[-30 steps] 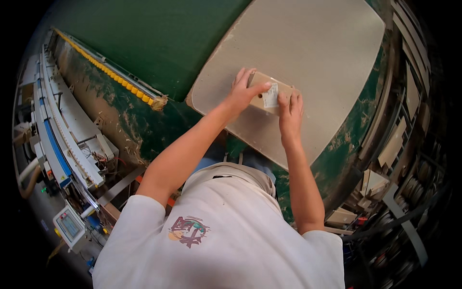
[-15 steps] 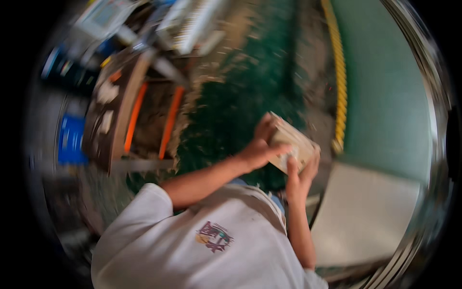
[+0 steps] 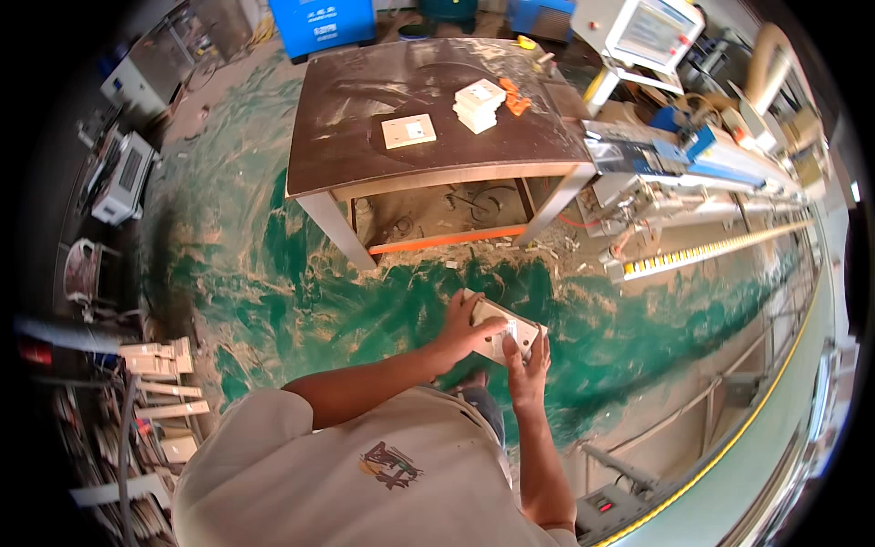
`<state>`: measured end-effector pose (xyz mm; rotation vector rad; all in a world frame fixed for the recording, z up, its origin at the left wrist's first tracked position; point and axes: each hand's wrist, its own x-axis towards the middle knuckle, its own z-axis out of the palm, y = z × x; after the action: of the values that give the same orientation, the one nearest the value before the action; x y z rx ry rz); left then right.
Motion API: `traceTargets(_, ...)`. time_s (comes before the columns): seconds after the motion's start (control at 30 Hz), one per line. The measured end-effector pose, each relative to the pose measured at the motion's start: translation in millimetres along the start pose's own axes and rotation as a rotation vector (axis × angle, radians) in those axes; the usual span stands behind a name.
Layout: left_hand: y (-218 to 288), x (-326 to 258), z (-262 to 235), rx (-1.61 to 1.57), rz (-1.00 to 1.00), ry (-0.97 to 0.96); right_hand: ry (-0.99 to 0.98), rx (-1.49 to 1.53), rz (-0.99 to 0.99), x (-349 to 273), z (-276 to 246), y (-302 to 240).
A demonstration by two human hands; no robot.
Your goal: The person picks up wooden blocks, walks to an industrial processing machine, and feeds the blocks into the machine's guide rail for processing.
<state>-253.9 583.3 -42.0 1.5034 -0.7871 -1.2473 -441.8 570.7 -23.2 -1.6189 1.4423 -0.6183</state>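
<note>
In front of my body I hold a pale rectangular wooden board with dark holes and a white label on its upper face. My left hand grips its left end, the thumb lying across the top. My right hand grips the right end, its thumb also on the face near the label. Ahead, on a brown-topped table, lies a similar single board. Farther right on that table a short stack of like boards stands beside an orange object.
Machinery with a screen and a long rail runs along the right. A blue cabinet stands behind the table. Wood offcuts are piled at left. Dust covers the green floor.
My view has swung left, from the green panel toward the table, which now lies straight ahead. Both hands keep their hold on the board.
</note>
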Motion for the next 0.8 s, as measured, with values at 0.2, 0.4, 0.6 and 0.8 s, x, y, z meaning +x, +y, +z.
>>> traceTargets(0.2, 61.2, 107.3, -20.6, -0.104, -0.042, 0.171, -0.188, -0.011, -0.038, 158.7, 9.0, -47.6)
traceTargets(0.4, 109.7, 203.5, -88.4, -0.306, -0.058, 0.399, -0.416, 0.021, -0.292, 317.4, 70.7, -111.2)
traceTargets(0.6, 174.3, 281.0, -183.7, -0.527, -0.013, 0.427, -0.63, -0.016, -0.376, 441.5, 169.1, -206.9)
traceTargets(0.8, 177.4, 361.8, -280.5, -0.522, -0.168, 0.489, -0.633, -0.027, -0.281, 510.5, 250.6, -259.4)
